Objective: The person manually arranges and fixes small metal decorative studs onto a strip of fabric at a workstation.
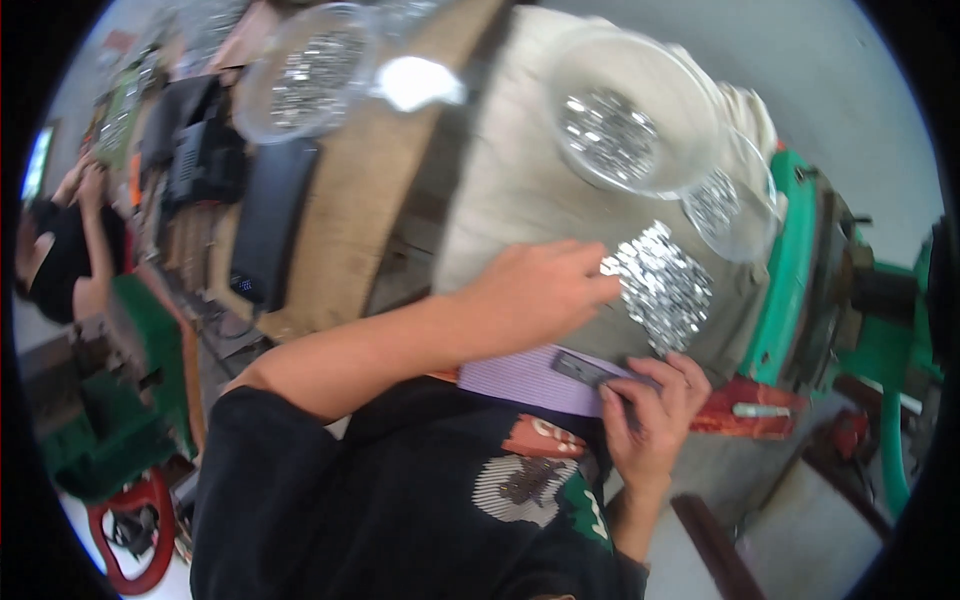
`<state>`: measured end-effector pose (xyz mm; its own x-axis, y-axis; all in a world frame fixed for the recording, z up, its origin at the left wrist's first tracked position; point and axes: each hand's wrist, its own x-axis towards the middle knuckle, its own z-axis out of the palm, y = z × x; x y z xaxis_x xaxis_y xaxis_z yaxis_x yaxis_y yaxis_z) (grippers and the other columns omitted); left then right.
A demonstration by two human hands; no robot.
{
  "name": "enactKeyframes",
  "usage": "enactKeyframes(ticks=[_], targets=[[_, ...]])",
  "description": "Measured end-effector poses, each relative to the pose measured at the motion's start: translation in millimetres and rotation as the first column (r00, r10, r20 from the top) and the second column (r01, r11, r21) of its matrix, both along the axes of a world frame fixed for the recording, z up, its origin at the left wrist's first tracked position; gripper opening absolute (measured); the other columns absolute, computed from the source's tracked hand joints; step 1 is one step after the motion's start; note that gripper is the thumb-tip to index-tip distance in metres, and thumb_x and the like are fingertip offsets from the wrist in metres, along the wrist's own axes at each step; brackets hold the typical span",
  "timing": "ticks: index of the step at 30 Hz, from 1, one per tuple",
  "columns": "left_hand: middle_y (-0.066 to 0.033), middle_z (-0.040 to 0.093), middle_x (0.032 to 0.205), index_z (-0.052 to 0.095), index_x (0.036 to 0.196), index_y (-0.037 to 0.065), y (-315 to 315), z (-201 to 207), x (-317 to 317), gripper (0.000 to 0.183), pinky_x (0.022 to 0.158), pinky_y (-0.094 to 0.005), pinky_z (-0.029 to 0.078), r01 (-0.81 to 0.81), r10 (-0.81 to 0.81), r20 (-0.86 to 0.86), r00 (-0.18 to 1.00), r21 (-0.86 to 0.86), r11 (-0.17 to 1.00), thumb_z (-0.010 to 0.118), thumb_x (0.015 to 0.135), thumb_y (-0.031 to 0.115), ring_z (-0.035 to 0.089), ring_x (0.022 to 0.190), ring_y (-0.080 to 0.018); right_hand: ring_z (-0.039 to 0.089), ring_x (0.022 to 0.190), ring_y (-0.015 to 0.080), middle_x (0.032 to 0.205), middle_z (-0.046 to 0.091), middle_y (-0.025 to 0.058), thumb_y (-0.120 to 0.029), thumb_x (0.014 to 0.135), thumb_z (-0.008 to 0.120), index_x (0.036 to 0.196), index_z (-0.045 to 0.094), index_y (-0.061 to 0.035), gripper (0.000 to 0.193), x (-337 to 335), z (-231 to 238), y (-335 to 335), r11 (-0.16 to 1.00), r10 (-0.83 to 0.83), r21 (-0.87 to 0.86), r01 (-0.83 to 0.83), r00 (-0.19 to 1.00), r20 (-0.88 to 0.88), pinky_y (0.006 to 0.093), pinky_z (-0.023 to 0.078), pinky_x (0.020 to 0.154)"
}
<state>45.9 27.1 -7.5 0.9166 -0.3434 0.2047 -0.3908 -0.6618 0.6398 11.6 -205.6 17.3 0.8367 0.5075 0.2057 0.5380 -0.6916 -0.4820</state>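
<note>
A heap of small shiny metal parts (665, 290) lies on the cloth-covered surface in front of me. My left hand (545, 290) reaches to the heap's left edge with its fingers drawn together. Whatever is between those fingertips is too small and blurred to make out. Nearer to me, my right hand (655, 405) grips the right end of a flat dark grey bar (578, 367) between thumb and fingers. Beneath the bar lies a lilac ribbed pad (515, 383), close against my body.
Beyond the heap stand a large clear tub (640, 60) and a smaller clear cup (735, 235), both holding metal parts. Another tub (255, 95) and a long black box (280, 215) sit on the wooden board (350, 195). Green machinery (785, 270) borders the right. Another person (75, 250) works at far left.
</note>
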Motion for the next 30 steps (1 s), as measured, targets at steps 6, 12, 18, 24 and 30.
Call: enactKeyframes(ticks=[6, 12, 18, 24, 30], targets=[[-0.0058, 0.057, 0.091, 0.065, 0.093, 0.01, 7.8, 6.6, 2.5, 0.013, 0.068, -0.0413, 0.05, 0.066, -0.061, -0.114, 0.992, 0.034, 0.997, 0.072, 0.082, 0.011, 0.062, 0.085, -0.0277, 0.052, 0.115, 0.0315, 0.106, 0.067, 0.0021, -0.011, 0.068, 0.084, 0.087, 0.075, -0.0124, 0.022, 6.5, -2.3, -0.2, 0.999, 0.034, 0.017, -0.034, 0.999, -0.014, 0.042, 0.041, 0.097], [-0.0078, 0.056, 0.09, 0.064, 0.091, 0.006, 4.5, 10.5, -3.6, 0.014, 0.068, -0.041, 0.05, -0.018, 0.017, -0.158, 0.987, -0.003, 1.0, 0.074, 0.082, 0.009, 0.061, 0.083, -0.029, 0.056, 0.106, 0.0293, 0.103, 0.066, 0.0012, -0.011, 0.069, 0.084, 0.089, 0.075, -0.0116, 0.021, 33.4, 1.1, 6.8, 0.994, -0.017, 0.108, 0.012, 0.999, 0.046, 0.0425, 0.04, 0.093], [-0.0089, 0.056, 0.091, 0.063, 0.09, 0.004, 0.8, 10.4, -5.0, 0.016, 0.069, -0.0406, 0.051, -0.053, 0.057, -0.123, 0.991, 0.03, 0.998, 0.075, 0.079, 0.007, 0.062, 0.082, -0.03, 0.055, 0.108, 0.0269, 0.106, 0.063, 0.0024, -0.011, 0.073, 0.079, 0.092, 0.072, -0.0112, 0.021, 73.6, -12.6, 35.1, 0.997, 0.071, 0.021, -0.075, 0.986, 0.151, 0.0445, 0.039, 0.093], [-0.0095, 0.056, 0.09, 0.063, 0.088, 0.003, 1.0, 13.6, -11.3, 0.016, 0.066, -0.0397, 0.051, -0.079, 0.084, -0.107, 0.991, 0.049, 0.996, 0.074, 0.077, 0.005, 0.062, 0.08, -0.03, 0.053, 0.114, 0.0269, 0.111, 0.061, 0.004, -0.012, 0.073, 0.075, 0.087, 0.07, -0.0097, 0.016, 80.6, -10.5, 39.1, 0.982, 0.185, -0.071, -0.176, 0.968, 0.168, 0.0452, 0.038, 0.098], [-0.009, 0.052, 0.087, 0.06, 0.085, 0.004, 2.3, 16.4, -22.9, 0.012, 0.066, -0.0414, 0.051, -0.107, 0.111, -0.107, 0.988, 0.045, 0.993, 0.072, 0.081, 0.007, 0.061, 0.078, -0.0294, 0.053, 0.114, 0.029, 0.111, 0.063, 0.0015, -0.011, 0.07, 0.079, 0.086, 0.073, -0.0116, 0.017, 68.0, -5.4, 23.0, 0.991, 0.13, -0.037, -0.129, 0.991, 0.044, 0.0452, 0.037, 0.099]])
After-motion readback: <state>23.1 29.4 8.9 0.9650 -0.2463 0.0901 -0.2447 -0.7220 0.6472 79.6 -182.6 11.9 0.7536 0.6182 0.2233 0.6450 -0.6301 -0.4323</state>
